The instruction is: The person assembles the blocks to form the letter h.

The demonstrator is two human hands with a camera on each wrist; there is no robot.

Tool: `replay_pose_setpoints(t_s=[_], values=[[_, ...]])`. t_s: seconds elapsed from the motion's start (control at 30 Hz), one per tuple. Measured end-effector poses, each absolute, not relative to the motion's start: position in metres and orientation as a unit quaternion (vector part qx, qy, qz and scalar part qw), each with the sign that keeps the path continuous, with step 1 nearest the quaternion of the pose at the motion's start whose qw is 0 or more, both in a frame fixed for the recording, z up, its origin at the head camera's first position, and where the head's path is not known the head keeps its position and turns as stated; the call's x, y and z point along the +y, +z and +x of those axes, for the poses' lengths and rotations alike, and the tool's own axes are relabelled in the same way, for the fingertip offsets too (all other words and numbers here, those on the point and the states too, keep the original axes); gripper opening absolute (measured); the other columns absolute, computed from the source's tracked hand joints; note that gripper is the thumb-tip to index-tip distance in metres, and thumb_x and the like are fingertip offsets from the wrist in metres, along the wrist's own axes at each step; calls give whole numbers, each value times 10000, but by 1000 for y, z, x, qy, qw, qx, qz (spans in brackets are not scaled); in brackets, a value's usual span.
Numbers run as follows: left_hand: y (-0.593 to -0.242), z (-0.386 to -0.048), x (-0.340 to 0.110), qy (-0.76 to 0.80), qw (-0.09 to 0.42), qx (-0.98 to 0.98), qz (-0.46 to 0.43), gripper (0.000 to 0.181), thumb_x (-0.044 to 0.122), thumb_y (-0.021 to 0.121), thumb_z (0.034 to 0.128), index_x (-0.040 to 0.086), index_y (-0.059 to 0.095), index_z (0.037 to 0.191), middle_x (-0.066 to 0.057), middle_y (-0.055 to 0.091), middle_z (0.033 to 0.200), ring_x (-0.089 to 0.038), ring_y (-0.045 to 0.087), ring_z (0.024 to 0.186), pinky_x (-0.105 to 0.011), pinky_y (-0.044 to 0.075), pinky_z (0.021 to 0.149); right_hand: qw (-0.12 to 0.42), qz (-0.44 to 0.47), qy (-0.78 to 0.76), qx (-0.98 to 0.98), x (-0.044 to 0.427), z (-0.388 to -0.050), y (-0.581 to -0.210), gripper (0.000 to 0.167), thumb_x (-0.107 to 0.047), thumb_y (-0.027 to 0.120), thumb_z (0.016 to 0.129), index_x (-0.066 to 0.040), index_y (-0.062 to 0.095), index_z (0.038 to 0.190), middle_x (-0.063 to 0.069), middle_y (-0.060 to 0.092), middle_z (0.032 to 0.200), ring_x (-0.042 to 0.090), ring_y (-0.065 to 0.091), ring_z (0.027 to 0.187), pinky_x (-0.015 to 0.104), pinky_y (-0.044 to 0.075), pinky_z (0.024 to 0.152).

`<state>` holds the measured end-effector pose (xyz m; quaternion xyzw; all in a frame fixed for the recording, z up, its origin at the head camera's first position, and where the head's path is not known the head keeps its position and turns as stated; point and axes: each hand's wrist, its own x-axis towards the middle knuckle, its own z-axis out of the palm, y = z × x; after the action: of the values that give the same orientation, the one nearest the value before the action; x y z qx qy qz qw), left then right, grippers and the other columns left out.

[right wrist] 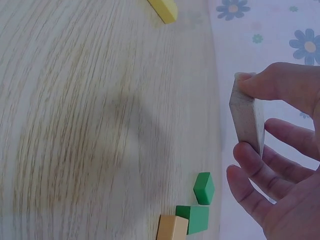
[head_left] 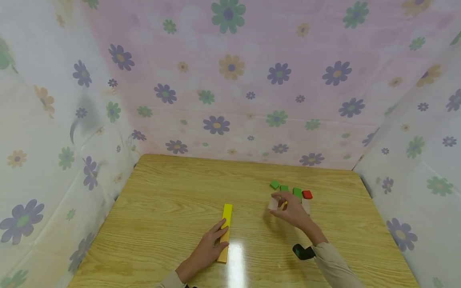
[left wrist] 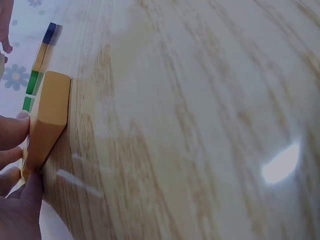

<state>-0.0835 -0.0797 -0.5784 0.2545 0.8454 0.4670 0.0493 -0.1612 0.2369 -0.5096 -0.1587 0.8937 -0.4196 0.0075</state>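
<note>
My left hand rests on a long strip made of a yellow block and an orange block, laid end to end. Fingers and thumb lie across it; in the left wrist view they touch the upper part of the orange block. Off to the right, my right hand pinches a pale plain wooden block between thumb and fingers. Held above the table, that wooden block stands on edge in the right wrist view. The right hand partly hides the small blocks behind it.
Green blocks and a red block lie beyond the right hand. Another pale block sits by its wrist. A blue block shows in the left wrist view. Flowered cloth surrounds the wooden table.
</note>
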Motion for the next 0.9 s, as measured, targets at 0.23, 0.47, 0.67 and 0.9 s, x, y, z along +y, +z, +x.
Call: replay_pose_setpoints(t_s=[0.23, 0.47, 0.67, 0.9], values=[[-579, -84, -80, 466, 51, 846, 254, 480, 159, 606, 939, -81, 477, 1334, -193, 297, 1498, -363, 355, 1319, -463, 397, 995, 4, -180, -424, 888, 228, -167, -510, 480, -145, 805, 764, -68, 604, 1194, 99, 585, 1096, 207, 567, 775, 283, 492, 576], [-581, -84, -80, 463, 44, 848, 256, 477, 171, 602, 941, -78, 485, 1331, -198, 297, 1496, -370, 360, 1314, -466, 405, 987, 21, -181, -435, 882, 220, -170, -510, 492, -145, 800, 772, -68, 596, 1213, 129, 568, 1155, 228, 569, 795, 279, 490, 587], [-582, -83, -80, 467, 36, 844, 260, 477, 204, 579, 956, -86, 489, 1323, -213, 307, 1486, -383, 360, 1310, -476, 404, 982, 32, -186, -439, 879, 214, -173, -512, 488, -154, 801, 773, -71, 595, 1206, 131, 561, 1163, 230, 571, 795, 277, 490, 588], [-583, -84, -80, 465, 34, 846, 259, 481, 194, 597, 944, -89, 492, 1319, -216, 311, 1484, -383, 369, 1305, -463, 408, 982, 46, -200, -449, 869, 205, -177, -511, 477, -130, 797, 774, -53, 595, 1199, 142, 553, 1173, 257, 568, 799, 277, 490, 577]])
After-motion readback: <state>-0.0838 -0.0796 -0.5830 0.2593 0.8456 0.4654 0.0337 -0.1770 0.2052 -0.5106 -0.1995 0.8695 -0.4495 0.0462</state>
